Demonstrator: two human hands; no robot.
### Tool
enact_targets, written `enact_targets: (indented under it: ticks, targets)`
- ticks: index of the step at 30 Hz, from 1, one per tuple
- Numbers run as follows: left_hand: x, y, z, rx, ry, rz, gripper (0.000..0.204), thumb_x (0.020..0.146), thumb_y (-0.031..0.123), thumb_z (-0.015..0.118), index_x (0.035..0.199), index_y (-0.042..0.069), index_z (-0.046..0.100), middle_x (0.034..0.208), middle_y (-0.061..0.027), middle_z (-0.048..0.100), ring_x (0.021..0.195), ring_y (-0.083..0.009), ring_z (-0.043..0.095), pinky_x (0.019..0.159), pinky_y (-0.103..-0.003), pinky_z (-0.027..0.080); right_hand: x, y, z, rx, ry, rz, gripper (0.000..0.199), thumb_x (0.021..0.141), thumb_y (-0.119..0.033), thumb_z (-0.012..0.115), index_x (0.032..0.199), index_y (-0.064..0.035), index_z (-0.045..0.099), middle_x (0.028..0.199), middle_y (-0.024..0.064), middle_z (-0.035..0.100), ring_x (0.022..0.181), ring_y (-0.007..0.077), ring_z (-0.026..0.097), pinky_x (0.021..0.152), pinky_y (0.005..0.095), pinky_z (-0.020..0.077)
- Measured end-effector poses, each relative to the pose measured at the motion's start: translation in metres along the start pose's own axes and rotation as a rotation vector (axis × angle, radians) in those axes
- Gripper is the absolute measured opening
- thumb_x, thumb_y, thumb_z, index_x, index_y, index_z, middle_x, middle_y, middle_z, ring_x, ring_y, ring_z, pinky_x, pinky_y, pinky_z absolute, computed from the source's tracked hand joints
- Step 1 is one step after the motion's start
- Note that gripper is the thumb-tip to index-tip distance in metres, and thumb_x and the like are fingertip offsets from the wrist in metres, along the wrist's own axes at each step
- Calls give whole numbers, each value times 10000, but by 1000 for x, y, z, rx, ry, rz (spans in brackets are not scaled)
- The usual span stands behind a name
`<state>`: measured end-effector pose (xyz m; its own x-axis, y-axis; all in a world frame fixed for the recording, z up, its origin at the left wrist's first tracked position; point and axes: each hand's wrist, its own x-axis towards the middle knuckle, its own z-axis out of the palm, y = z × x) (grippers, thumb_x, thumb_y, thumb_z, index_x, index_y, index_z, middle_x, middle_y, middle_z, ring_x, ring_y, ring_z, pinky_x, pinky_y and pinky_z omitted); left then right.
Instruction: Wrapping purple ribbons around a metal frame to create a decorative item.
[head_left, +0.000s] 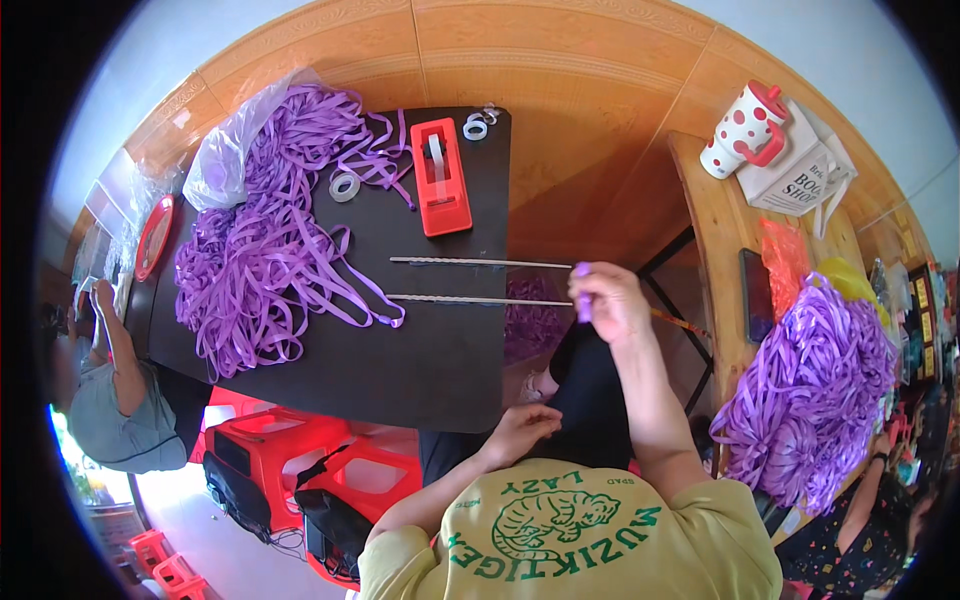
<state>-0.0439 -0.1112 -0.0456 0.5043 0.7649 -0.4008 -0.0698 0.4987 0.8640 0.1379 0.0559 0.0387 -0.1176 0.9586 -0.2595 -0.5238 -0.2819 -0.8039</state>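
My right hand (pixel 612 302) is closed on a short piece of purple ribbon (pixel 584 296), at the right ends of two thin, twisted metal rods. The far rod (pixel 480 262) and the near rod (pixel 480 300) lie roughly parallel and reach past the table's right edge. Whether my fingers also touch the rods is hard to see. My left hand (pixel 522 434) rests low over my lap, its fingers curled together with nothing visible in them. A large heap of purple ribbon (pixel 250 260) covers the table's left part, one loop reaching toward the near rod.
On the black table (pixel 350 385) stand a red tape dispenser (pixel 440 180) and tape rolls (pixel 344 187). A wooden table (pixel 700 190) at right bears a dotted tumbler (pixel 742 135), a phone (pixel 756 295) and more purple ribbon (pixel 810 390). Red stools (pixel 375 470) stand front left. Other people sit both sides.
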Motion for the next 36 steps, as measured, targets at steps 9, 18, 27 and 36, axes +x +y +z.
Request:
enact_targets:
  ticks: [9, 18, 27, 36]
  targets:
    - [-89, 99, -23, 334, -297, 364, 195, 890, 72, 586, 1041, -44, 625, 987, -129, 648, 907, -214, 614, 812, -282, 470, 45, 52, -44, -498, 144, -114, 197, 828, -146, 682, 869, 45, 655, 721, 103, 663, 611, 165, 634, 514, 260, 460]
    - [-104, 185, -71, 1204, 865, 705, 187, 722, 35, 662, 904, -4, 646, 1000, -172, 581, 938, -324, 541, 776, -400, 447, 67, 135, -77, -975, 147, -437, 104, 780, -55, 636, 839, 28, 656, 759, 91, 654, 703, 136, 602, 629, 279, 471]
    - [-72, 184, -80, 1357, 825, 813, 95, 684, 20, 618, 771, 49, 594, 941, -104, 541, 951, -298, 487, 780, -432, 355, -36, 21, 12, -860, 150, -767, 108, 821, 45, 587, 916, 14, 626, 827, 63, 622, 743, 106, 580, 678, 222, 458]
    - [-52, 172, -3, 1080, 298, 995, 187, 747, -8, 642, 926, -8, 588, 813, -132, 593, 704, -309, 587, 632, -384, 463, -78, 5, 71, -705, -587, -821, 380, 658, 110, 552, 1022, 38, 630, 932, 148, 645, 838, 272, 605, 748, 343, 474]
